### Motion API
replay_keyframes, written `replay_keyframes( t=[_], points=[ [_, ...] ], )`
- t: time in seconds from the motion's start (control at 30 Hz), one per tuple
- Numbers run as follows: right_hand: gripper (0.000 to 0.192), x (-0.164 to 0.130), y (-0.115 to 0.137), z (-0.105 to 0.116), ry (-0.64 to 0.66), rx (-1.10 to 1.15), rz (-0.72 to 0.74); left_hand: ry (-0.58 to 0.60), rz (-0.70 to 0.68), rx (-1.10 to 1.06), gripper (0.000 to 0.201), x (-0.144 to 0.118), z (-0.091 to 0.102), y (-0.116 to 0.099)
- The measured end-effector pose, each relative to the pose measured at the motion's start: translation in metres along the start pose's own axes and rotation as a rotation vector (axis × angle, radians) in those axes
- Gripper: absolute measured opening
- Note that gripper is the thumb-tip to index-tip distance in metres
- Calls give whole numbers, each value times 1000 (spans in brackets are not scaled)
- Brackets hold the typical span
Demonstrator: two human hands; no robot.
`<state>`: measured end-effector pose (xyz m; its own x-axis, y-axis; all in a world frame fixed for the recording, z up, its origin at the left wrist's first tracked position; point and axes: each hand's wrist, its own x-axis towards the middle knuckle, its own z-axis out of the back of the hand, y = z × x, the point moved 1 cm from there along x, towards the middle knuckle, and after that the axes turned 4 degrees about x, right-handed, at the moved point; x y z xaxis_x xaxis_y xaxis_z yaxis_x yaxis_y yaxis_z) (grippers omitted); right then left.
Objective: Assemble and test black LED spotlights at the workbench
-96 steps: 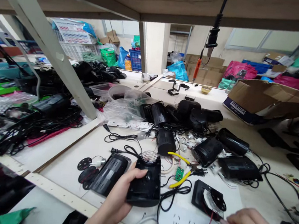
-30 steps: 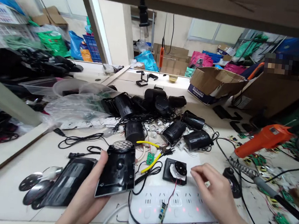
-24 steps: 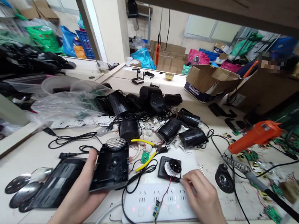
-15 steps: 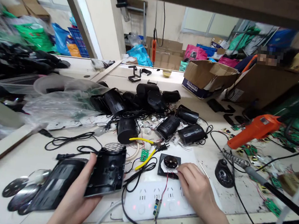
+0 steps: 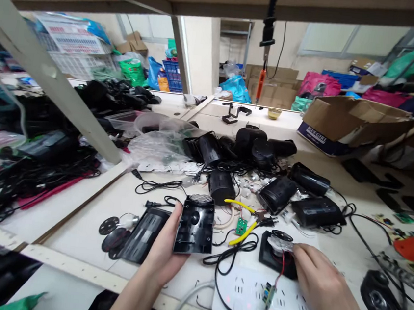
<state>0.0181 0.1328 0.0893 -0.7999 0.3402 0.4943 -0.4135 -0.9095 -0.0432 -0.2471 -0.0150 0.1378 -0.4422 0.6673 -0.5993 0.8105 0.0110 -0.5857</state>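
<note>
Tabletop [image 5: 85, 221] of pale laminate, cluttered, carrying everything the hands work on; largest of the loose items is the white multi-socket power strip [image 5: 250, 302] at the near edge, its red indicator lights lit. Behind it lies a heap of black cylindrical lamp housings [image 5: 280, 195] with tangled cords.

Left hand [image 5: 163, 254] is closed around a black rectangular plastic housing [image 5: 195, 225], thumb along its left side, holding it tilted up off the tabletop with its honeycomb lens end pointing away. Just to its left, flat on the surface, lies a black rectangular cover panel [image 5: 143, 234].

Right hand [image 5: 317, 285] rests with fingertips on the near right edge of a black square plate carrying a small round motor assembly [image 5: 278, 246]; whether the fingers pinch it or only press on it cannot be told. A red wire runs from this assembly down to a small green circuit board [image 5: 269, 294] lying on the power strip.

Yellow-handled pliers [image 5: 242, 223] lie between the two parts.

Handling note, as judgement: lift the plate by its edges, keeping slack in the thin red wire so the solder joints are not strained, and keep the housing steady and level in the left hand
</note>
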Motion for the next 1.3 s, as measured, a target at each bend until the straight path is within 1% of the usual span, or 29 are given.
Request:
replay_keyframes(
  t=[0.07,0.13,0.27,0.37,0.53,0.67,0.73,0.77,0.83,0.9,0.93,0.97,1.03,1.07,1.1,1.17,1.23,1.3],
  points=[
    [22,1,-1,-1,-9,-23,0,40,0,-34,42,-1,1,-2],
    [21,1,0,-2,7,-36,-14,49,9,-50,40,-2,2,-2],
    [22,0,-3,-1,14,-12,1,96,69,-16,44,-4,4,-2],
    [23,-2,-5,0,-35,33,36,129,95,13,44,-5,5,-1],
    [27,-5,0,-1,-38,56,-32,141,107,1,38,-5,7,1],
    [30,-6,2,-4,-36,77,-13,152,88,-11,36,-8,8,1],
    [29,-4,3,-3,-69,133,-48,154,86,-5,38,-9,7,0],
    [26,-2,4,-1,-112,180,-86,151,88,2,40,-10,7,1],
    [16,7,9,5,-227,324,-213,140,95,18,42,-12,4,2],
    [7,23,20,13,-313,571,-390,124,93,29,43,-14,1,4],
    [7,33,28,16,-327,743,-476,120,89,33,42,-15,-1,6],
    [10,44,38,18,-309,952,-555,123,85,38,41,-16,-4,8],
    [19,67,60,19,-224,1327,-653,142,90,41,39,-18,-9,12],
    [24,78,70,18,-163,1464,-674,153,99,36,39,-19,-12,14],
    [28,88,79,16,-134,1549,-712,158,112,27,40,-20,-14,15],
    [32,101,92,10,-68,1602,-754,148,140,1,41,-23,-17,17],
    [27,107,97,4,-38,1552,-752,126,158,-23,42,-25,-19,18],
    [19,109,98,1,-27,1469,-713,121,163,-37,42,-27,-19,18]
  ],
)
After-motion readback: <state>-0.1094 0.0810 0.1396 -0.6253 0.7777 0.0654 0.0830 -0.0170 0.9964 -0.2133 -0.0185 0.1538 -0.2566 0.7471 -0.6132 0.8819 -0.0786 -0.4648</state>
